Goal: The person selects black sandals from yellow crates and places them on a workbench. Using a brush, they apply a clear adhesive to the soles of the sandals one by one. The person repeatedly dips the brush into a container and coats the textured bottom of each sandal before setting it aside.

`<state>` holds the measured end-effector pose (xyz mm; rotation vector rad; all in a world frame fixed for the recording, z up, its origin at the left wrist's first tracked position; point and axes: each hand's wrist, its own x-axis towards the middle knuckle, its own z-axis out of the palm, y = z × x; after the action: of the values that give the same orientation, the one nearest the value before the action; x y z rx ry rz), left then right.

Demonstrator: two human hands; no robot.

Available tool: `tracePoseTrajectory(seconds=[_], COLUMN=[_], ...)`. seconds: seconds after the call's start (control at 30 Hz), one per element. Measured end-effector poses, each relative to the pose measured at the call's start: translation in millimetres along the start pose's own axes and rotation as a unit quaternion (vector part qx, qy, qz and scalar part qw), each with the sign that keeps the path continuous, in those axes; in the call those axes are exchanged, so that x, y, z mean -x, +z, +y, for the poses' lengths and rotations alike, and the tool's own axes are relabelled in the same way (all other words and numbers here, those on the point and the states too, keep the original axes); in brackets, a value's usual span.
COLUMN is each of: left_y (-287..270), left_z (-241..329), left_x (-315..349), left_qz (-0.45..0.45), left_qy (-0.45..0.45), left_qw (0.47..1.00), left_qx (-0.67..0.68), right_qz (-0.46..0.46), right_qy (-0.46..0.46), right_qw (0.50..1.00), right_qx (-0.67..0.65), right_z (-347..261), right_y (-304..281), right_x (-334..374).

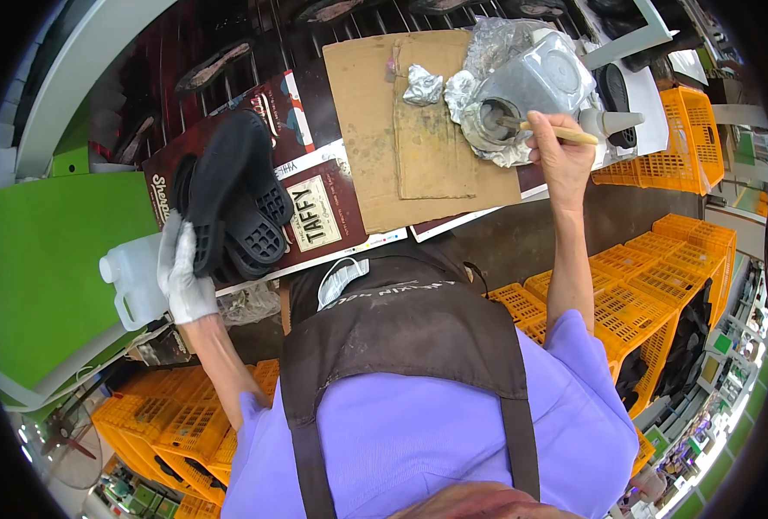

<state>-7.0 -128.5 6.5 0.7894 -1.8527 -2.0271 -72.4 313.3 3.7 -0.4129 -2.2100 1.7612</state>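
My left hand [185, 278], in a white glove, grips the heel end of a black shoe sole [230, 164]. That sole lies tilted over more black soles [267, 233] with grid-patterned hollows. My bare right hand [564, 169] pinches a brush [579, 136] by its pale wooden handle. The brush's tip reaches into the round opening of a cut translucent plastic jug [547, 76] lying on its side. Crumpled foil [507, 156] wraps around the opening, whose contents look greyish and are partly hidden.
Stained cardboard [367, 130] covers the bench, with a foil ball [422, 86] on it. A white jug [137, 281] stands by a green panel [55, 259] at left. A nozzle bottle [613, 122] lies at right. Orange crates [652, 303] stand on both sides; a metal rack holds soles behind.
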Motion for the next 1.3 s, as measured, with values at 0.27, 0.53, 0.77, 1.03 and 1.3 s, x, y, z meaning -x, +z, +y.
tracePoseTrajectory(seconds=[0.27,0.53,0.77,1.03,1.3], left_y=[44,116,145,162,190], left_z=[-1,-2,-14,-34,-22], left_x=[23,24,21,14,21], left_qz=[-0.405,-0.412,-0.428,-0.453,-0.346], left_qy=[-0.135,-0.064,-0.183,-0.022,0.204], left_qw=[0.797,0.889,0.830,0.849,0.914], left_qx=[0.427,0.190,0.308,0.272,0.066], right_qz=[-0.010,-0.061,-0.249,-0.373,-0.081], right_qy=[-0.043,0.023,-0.214,-0.108,-0.027], right_qw=[0.992,0.992,0.908,0.896,0.996], right_qx=[0.119,0.108,0.261,0.217,-0.008], right_z=[-3,-10,-27,-47,-21], right_y=[-1,-8,-22,-44,-38], right_x=[0,-1,-9,-26,0])
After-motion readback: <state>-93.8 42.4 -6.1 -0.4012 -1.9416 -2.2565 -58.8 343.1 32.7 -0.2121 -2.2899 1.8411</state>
